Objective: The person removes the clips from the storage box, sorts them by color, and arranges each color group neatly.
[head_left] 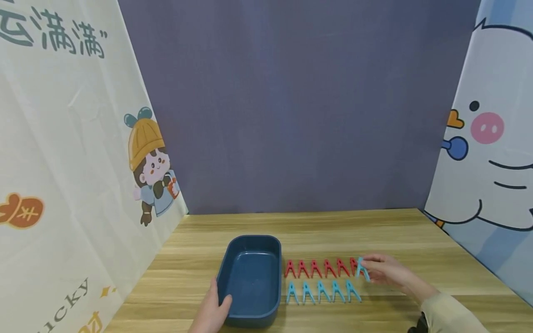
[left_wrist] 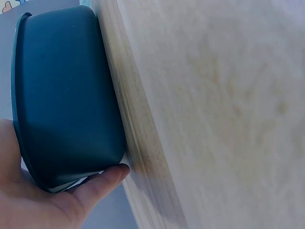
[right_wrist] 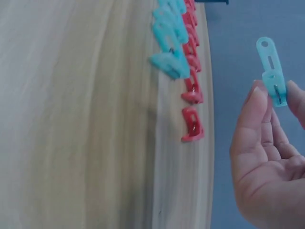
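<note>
My left hand (head_left: 210, 309) grips the near left side of a dark blue plastic bin (head_left: 278, 286), thumb over the rim and fingers along the outer wall. The left wrist view has that hand (left_wrist: 57, 200) at a corner of the bin (left_wrist: 64, 95). Between thumb and fingertips, my right hand (head_left: 389, 270) pinches a light blue clothespin (head_left: 363, 269). Held up, this clothespin (right_wrist: 272, 71) overlaps the last red clothespin (head_left: 353, 264) in the head view. Left of the hand run a row of several red clothespins (head_left: 315, 269) and, nearer me, several light blue ones (head_left: 322, 292).
The bin stands on a wood-grain table (head_left: 166, 296), left of the two rows. A dark grey-blue cloth (head_left: 300, 106) hangs behind the table. Printed cloths flank it, a white one (head_left: 75, 138) on the left and a cartoon one (head_left: 499, 185) on the right.
</note>
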### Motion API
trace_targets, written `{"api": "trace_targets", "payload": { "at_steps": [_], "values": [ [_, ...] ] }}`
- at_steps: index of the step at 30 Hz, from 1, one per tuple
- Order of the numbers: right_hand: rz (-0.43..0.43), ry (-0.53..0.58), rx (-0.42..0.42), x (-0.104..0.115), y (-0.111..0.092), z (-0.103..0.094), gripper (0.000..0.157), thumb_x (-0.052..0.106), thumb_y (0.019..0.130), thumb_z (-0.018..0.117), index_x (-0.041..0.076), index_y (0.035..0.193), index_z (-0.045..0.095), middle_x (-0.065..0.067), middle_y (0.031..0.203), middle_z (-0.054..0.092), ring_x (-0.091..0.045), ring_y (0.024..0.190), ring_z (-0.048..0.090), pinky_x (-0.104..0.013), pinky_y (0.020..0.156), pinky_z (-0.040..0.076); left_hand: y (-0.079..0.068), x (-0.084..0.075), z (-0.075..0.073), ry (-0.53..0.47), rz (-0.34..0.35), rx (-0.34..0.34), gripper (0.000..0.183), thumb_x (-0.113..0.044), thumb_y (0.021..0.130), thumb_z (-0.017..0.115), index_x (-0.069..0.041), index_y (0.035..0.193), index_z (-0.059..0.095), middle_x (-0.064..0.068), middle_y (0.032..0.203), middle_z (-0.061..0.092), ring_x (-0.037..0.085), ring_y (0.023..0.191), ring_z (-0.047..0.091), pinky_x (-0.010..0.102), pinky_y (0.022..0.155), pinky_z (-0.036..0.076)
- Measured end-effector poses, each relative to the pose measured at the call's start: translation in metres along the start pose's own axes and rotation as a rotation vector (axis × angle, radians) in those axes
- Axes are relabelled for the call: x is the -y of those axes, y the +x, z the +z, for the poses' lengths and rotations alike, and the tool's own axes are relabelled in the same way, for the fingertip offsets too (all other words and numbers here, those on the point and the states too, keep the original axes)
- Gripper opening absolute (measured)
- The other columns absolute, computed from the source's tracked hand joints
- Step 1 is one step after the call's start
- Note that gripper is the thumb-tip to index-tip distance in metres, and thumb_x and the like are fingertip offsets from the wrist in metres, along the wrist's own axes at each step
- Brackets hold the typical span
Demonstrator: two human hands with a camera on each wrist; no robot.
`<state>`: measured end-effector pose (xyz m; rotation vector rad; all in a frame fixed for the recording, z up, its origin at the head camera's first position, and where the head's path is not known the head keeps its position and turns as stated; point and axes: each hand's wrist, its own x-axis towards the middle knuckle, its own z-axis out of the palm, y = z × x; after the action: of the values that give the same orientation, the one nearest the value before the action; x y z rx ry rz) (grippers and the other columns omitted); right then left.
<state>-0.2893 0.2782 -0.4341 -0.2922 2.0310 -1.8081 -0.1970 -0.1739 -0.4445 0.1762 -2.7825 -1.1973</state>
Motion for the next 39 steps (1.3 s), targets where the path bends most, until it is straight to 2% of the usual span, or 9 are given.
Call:
{"api": "trace_targets", "payload": {
  "at_steps": [4, 11, 18, 25, 31, 39],
  "values": [
    [0.019, 0.029, 0.005, -0.003, -0.004, -0.003, 0.054, 0.023, 0.093, 0.053, -0.015, 0.126, 0.036, -0.004, 0.095, 0.057, -0.012, 0.075, 0.057, -0.032, 0.073, 0.052, -0.001, 0.000, -0.001, -0.003, 0.025, -0.011, 0.071, -0.018, 0.088, 0.052, 0.021, 0.134, 0.016, 0.042, 0.133, 0.026, 0.054, 0.121, 0.029, 0.061, 0.098, 0.026],
    [-0.018, 0.052, 0.021, -0.013, -0.004, -0.005, 0.036, 0.019, 0.092, 0.054, -0.007, 0.117, 0.049, -0.002, 0.086, 0.057, -0.011, 0.071, 0.059, -0.029, 0.069, 0.053, -0.002, 0.001, -0.002, 0.002, 0.031, -0.015, 0.070, -0.019, 0.088, 0.051, 0.022, 0.134, 0.016, 0.042, 0.133, 0.026, 0.054, 0.121, 0.028, 0.061, 0.098, 0.025],
    [0.032, 0.005, 0.005, -0.024, -0.004, -0.007, 0.045, 0.021, 0.092, 0.055, -0.013, 0.120, 0.045, -0.003, 0.088, 0.058, -0.013, 0.073, 0.059, -0.028, 0.067, 0.053, -0.001, 0.001, -0.002, 0.015, 0.020, -0.001, 0.071, -0.019, 0.089, 0.051, 0.021, 0.134, 0.016, 0.042, 0.133, 0.026, 0.054, 0.121, 0.028, 0.061, 0.097, 0.026],
    [0.062, -0.047, -0.052, -0.029, -0.006, -0.008, 0.051, 0.019, 0.090, 0.058, -0.019, 0.118, 0.042, -0.006, 0.084, 0.059, -0.013, 0.069, 0.059, -0.028, 0.065, 0.054, -0.002, 0.000, -0.002, 0.016, 0.018, -0.003, 0.071, -0.020, 0.089, 0.051, 0.021, 0.135, 0.016, 0.042, 0.133, 0.025, 0.054, 0.121, 0.028, 0.061, 0.097, 0.025],
    [0.074, -0.150, -0.114, -0.034, -0.007, -0.005, 0.051, 0.018, 0.088, 0.060, -0.022, 0.114, 0.042, -0.006, 0.079, 0.057, -0.014, 0.067, 0.058, -0.029, 0.061, 0.053, -0.002, 0.000, -0.001, 0.014, 0.033, -0.011, 0.071, -0.019, 0.089, 0.051, 0.021, 0.134, 0.015, 0.042, 0.133, 0.025, 0.054, 0.121, 0.027, 0.061, 0.098, 0.025],
    [0.117, -0.249, -0.195, -0.035, -0.003, 0.001, 0.045, 0.019, 0.086, 0.062, -0.017, 0.109, 0.049, -0.007, 0.077, 0.057, -0.015, 0.064, 0.057, -0.029, 0.058, 0.053, -0.002, -0.001, -0.001, 0.013, 0.021, -0.001, 0.071, -0.020, 0.089, 0.051, 0.021, 0.135, 0.015, 0.042, 0.134, 0.024, 0.054, 0.122, 0.027, 0.061, 0.098, 0.024]
  ]
}}
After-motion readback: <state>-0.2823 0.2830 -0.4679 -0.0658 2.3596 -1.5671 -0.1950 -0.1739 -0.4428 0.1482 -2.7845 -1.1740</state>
